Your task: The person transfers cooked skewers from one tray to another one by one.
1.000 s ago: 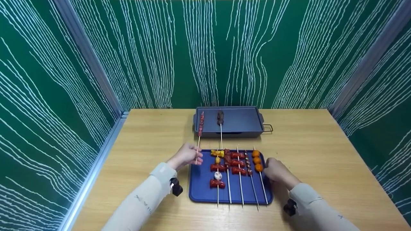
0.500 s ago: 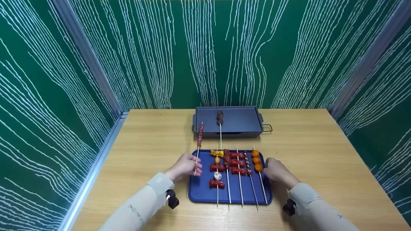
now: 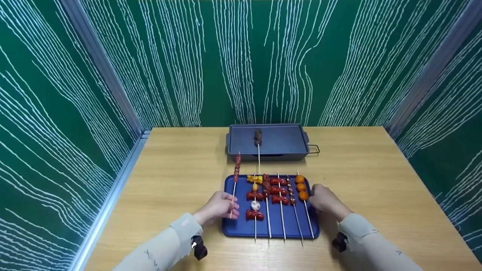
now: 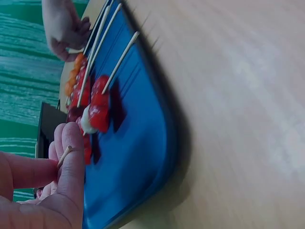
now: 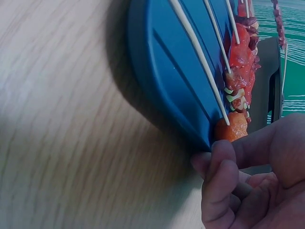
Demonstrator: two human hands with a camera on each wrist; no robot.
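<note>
My left hand (image 3: 220, 206) pinches the lower stick of a red meat skewer (image 3: 237, 168) between thumb and fingers, over the left side of the blue tray (image 3: 235, 227). In the left wrist view the stick's end (image 4: 69, 149) pokes out between thumb and index finger. My right hand (image 3: 325, 201) grips the tray's right edge, thumb and fingers at the rim in the right wrist view. Several skewers lie side by side on the tray: a mixed one (image 3: 255, 215) with red and yellow pieces, a dark red meat one, one of red sausages (image 3: 279, 191), a thin one and one of orange balls (image 3: 300, 187).
Behind the tray stands a dark grey grill (image 3: 280, 139) with a wire handle (image 3: 314, 149) on its right. A dark brown meat skewer (image 3: 258, 137) lies on it, its stick reaching over the front edge. Green walls with white lines enclose the wooden table (image 3: 177, 158).
My left hand has drawn the red meat skewer back toward me, from over the grill's left end to over the tray's left side. The right hand stays at the tray's edge.
</note>
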